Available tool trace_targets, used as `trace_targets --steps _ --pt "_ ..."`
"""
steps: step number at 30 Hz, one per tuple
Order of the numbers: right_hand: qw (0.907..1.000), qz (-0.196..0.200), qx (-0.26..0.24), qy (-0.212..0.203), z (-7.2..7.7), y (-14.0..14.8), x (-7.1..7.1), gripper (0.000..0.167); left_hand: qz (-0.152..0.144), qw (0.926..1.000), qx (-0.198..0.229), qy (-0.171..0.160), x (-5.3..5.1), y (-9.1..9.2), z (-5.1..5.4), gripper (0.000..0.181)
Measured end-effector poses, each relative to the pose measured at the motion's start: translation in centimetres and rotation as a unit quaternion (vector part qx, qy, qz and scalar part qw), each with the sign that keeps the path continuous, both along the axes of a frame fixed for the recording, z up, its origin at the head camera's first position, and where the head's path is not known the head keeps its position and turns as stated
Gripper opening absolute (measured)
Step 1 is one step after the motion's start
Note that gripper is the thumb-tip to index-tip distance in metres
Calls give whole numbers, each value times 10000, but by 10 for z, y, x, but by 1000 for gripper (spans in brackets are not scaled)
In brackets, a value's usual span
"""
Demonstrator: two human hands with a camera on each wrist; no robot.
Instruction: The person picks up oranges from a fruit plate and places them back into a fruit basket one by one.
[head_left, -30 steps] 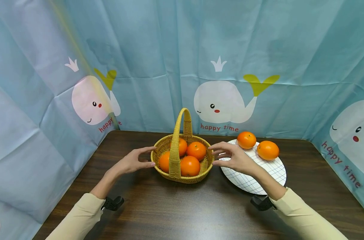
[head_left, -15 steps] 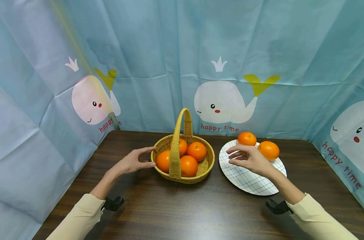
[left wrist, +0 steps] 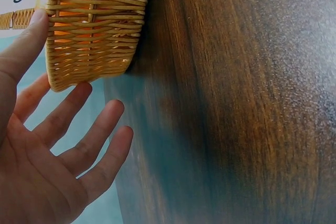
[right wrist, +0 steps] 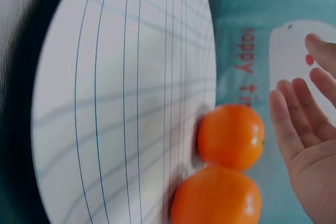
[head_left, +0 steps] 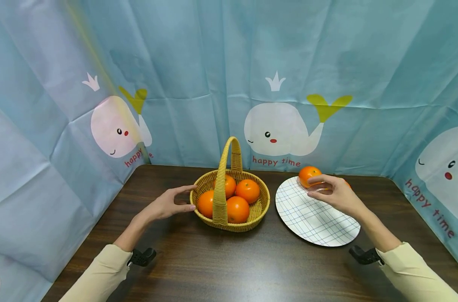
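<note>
Two oranges [head_left: 307, 175] lie along the far edge of the plate [head_left: 308, 218] near the empty, loosely spread right hand [head_left: 336, 193], while the left hand [head_left: 164, 203], fingers parted, seemingly touches the basket [head_left: 238, 227].

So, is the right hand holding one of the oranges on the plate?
No, in the right wrist view, curtain shows between the right hand and both oranges on the plate.

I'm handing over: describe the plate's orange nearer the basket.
On the brown table, right of the wicker basket, lies a blue-lined white plate. At its far edge sits this orange, nearer the basket than the other orange there.
</note>
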State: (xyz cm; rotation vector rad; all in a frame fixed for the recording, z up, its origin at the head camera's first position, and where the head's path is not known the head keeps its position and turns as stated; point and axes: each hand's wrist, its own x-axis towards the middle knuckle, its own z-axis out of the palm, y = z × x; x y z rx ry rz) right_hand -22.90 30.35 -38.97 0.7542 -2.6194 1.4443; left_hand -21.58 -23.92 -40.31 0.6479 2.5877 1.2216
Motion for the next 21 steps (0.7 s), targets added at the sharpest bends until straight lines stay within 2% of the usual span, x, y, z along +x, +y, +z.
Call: trace_targets --steps 9,15,21 --pt "9960 -508 677 279 7 17 -13 55 -93 9998 171 -66 4 1 4 69" --pt "9950 -373 924 102 12 24 -28 71 -86 9999 129 -48 4 1 5 69" --pt "9922 -258 1217 -47 14 31 -44 77 -120 9998 135 -46 2 0 3 69"
